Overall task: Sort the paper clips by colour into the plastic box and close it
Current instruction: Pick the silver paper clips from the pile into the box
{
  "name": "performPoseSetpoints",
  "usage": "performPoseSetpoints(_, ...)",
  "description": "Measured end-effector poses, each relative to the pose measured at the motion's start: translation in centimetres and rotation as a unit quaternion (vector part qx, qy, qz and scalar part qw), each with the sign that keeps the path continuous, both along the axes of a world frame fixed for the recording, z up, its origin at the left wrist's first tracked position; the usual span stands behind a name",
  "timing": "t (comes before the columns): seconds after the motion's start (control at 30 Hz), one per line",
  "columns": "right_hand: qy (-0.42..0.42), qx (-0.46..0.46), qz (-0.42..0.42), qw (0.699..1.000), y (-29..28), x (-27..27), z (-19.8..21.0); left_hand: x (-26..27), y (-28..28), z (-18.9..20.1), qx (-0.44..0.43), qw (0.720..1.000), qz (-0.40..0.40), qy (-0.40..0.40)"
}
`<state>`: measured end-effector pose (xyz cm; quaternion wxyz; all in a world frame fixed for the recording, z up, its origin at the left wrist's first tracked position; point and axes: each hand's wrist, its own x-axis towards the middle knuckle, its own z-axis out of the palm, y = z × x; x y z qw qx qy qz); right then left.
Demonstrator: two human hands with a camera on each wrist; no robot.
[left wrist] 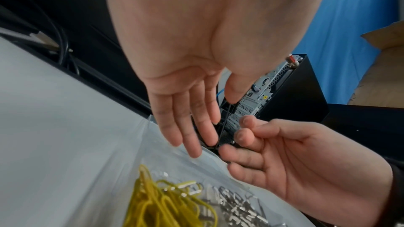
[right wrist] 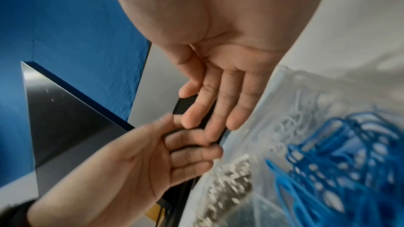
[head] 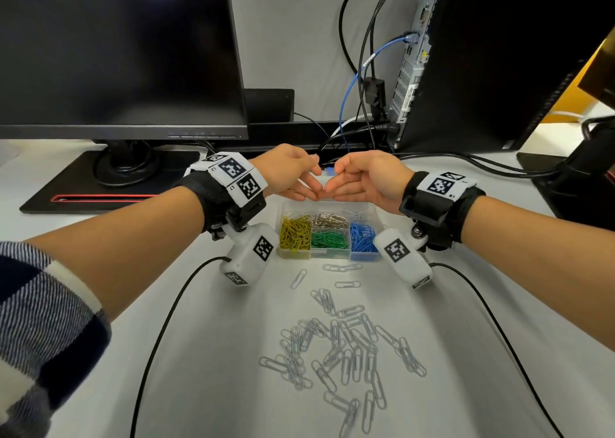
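Left hand (head: 289, 174) and right hand (head: 365, 180) hover fingertip to fingertip, fingers relaxed, holding nothing, right above the plastic box (head: 329, 234); white paper clips (head: 342, 347) lie nearer the person

Clear plastic box (head: 332, 254), glossy coated paper clips (head: 294, 233)

In front of me on the bench sits the clear plastic compartment box (head: 332, 254), open, its transparent lid (left wrist: 210, 160) tilted up at the far side. Yellow paper clips (head: 294, 233) fill its left compartment, silver metal clips (head: 329, 222) the far middle, green clips (head: 329, 240) the near middle, and blue clips (head: 363, 237) the right. White paper clips (head: 346, 347) lie scattered loose on the bench nearer to me.
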<state>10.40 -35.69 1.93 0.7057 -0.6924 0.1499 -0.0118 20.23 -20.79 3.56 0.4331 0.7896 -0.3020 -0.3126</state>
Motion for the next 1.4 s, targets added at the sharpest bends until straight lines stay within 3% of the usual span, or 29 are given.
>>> performPoseSetpoints(0.07,-0.009,-0.008,-0.02,1.0,-0.5,-0.5,0.6,-0.2,0.3,0.7,0.027,0.998,-0.022,-0.045)
performPoseSetpoints(0.13,-0.023,-0.048,-0.049,0.997,-1.0,-1.8,1.6,-0.8,1.3,2.1,0.069,0.985,-0.062,-0.146)
performPoseSetpoints(0.2,-0.023,-0.134,-0.049,0.989,-1.2,-4.3,2.7,-2.4,3.2,3.5,0.099,0.956,-0.122,-0.248)
performPoseSetpoints(0.27,0.003,-0.241,0.007,0.971,-0.6,-7.8,3.3,-5.3,5.9,4.3,0.123,0.927,-0.201,-0.292)
performPoseSetpoints(0.37,0.085,-0.398,0.138,0.903,1.7,-13.9,3.0,-9.6,9.5,3.1,0.22,0.881,-0.297,-0.297)
performPoseSetpoints(0.47,0.183,-0.539,0.201,0.797,4.0,-19.0,2.2,-12.3,11.7,1.5,0.36,0.827,-0.299,-0.311)
performPoseSetpoints(0.53,0.235,-0.576,0.203,0.756,5.0,-21.2,1.9,-13.6,12.3,1.1,0.41,0.809,-0.286,-0.309)
performPoseSetpoints(0.6,0.255,-0.558,0.21,0.761,6.0,-22.0,1.4,-14.8,12.3,0.5,0.407,0.816,-0.29,-0.291)
performPoseSetpoints(0.7,0.199,-0.487,0.214,0.823,7.2,-21.0,0.6,-15.5,11.7,-0.4,0.337,0.851,-0.294,-0.276)
performPoseSetpoints(0.77,0.148,-0.491,0.188,0.837,7.6,-19.4,0.4,-15.2,11.0,-0.6,0.296,0.868,-0.274,-0.29)
performPoseSetpoints(0.9,0.102,-0.531,0.172,0.823,7.4,-16.3,1.2,-13.6,10.0,-0.2,0.247,0.873,-0.254,-0.336)
performPoseSetpoints(1.13,0.108,-0.58,0.262,0.764,8.2,-13.8,1.2,-12.4,9.8,-1.5,0.27,0.872,-0.298,-0.281)
performPoseSetpoints(1.27,0.099,-0.574,0.25,0.773,8.4,-14.6,0.7,-12.8,10.3,-1.6,0.264,0.871,-0.305,-0.282)
performPoseSetpoints(1.4,0.118,-0.574,0.272,0.763,8.6,-14.2,0.0,-13.6,11.2,-1.8,0.248,0.868,-0.336,-0.269)
